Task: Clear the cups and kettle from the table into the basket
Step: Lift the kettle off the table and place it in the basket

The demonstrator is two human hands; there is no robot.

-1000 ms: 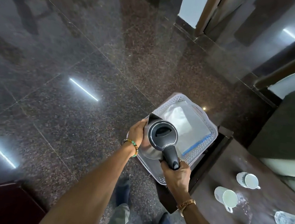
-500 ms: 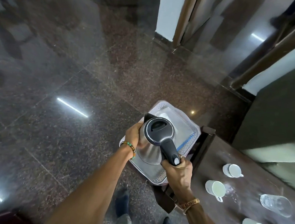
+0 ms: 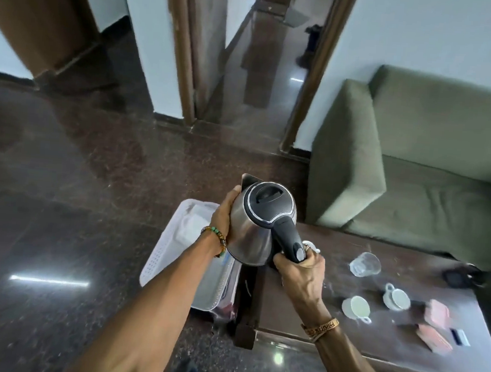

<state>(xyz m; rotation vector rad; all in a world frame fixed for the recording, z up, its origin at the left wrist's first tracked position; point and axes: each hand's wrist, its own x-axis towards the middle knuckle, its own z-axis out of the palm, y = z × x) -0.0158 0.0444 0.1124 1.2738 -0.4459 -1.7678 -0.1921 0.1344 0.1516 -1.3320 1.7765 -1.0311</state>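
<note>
Kettle (image 3: 252,233) is up in the air, mid-frame, spout pointing upper left. Right hand (image 3: 302,266) fingers (image 3: 310,260) wrap tight round its black handle. Left hand (image 3: 222,216) lies flat on its shiny side. Basket (image 3: 159,255) sits lower left of it, just beside the bench (image 3: 402,345).
</note>
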